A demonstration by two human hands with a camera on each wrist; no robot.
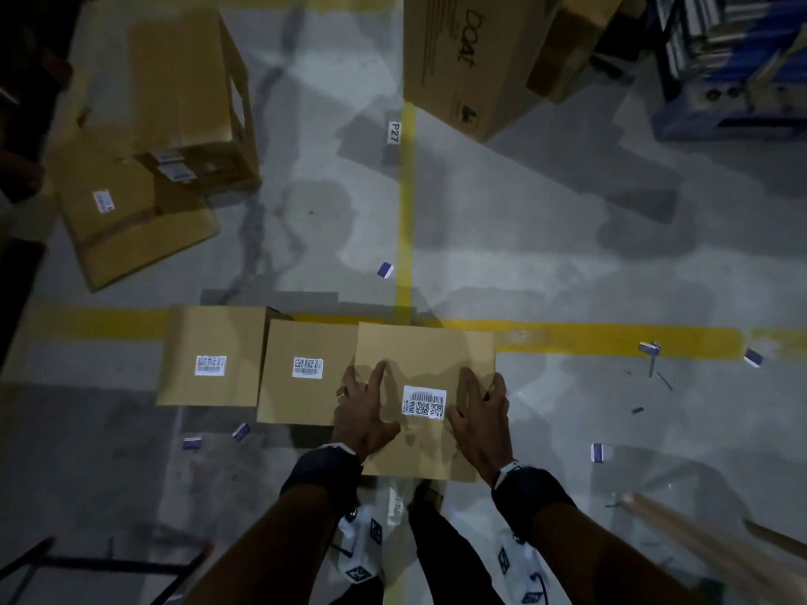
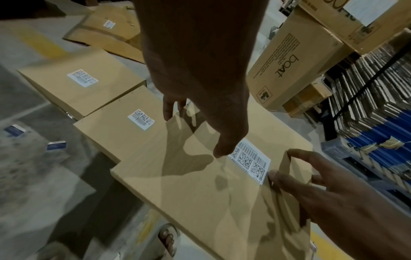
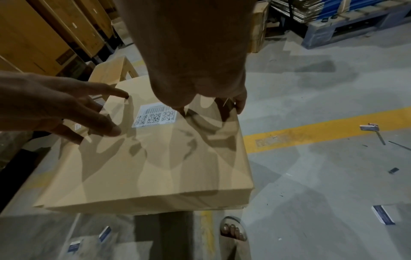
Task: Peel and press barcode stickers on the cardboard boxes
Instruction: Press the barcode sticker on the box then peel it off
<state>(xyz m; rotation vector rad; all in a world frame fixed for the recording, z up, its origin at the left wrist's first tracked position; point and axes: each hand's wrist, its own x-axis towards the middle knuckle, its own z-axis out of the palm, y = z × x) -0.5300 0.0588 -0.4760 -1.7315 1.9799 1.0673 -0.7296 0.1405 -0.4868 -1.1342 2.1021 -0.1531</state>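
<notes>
Three flat cardboard boxes lie in a row on the floor. The nearest box (image 1: 425, 438) overlaps the middle box (image 1: 305, 403) and carries a white barcode sticker (image 1: 424, 401) on its top. My left hand (image 1: 367, 406) is spread over the box just left of the sticker, its thumb tip (image 2: 221, 153) at the sticker's (image 2: 251, 160) edge. My right hand (image 1: 480, 410) is spread just to the right, its thumb (image 2: 275, 176) at the sticker's corner. Neither hand holds anything. The middle box and the left box (image 1: 209, 334) each bear a sticker (image 1: 307, 367) (image 1: 210, 365).
A tall "boat" carton (image 1: 471, 58) stands at the back right beside a blue pallet (image 1: 733, 120). More labelled boxes (image 1: 131, 220) lie at the back left. Small blue-white paper scraps (image 1: 385, 270) (image 1: 597, 452) litter the grey floor with its yellow lines (image 1: 406, 211). My sandalled foot (image 3: 233, 232) is near the box.
</notes>
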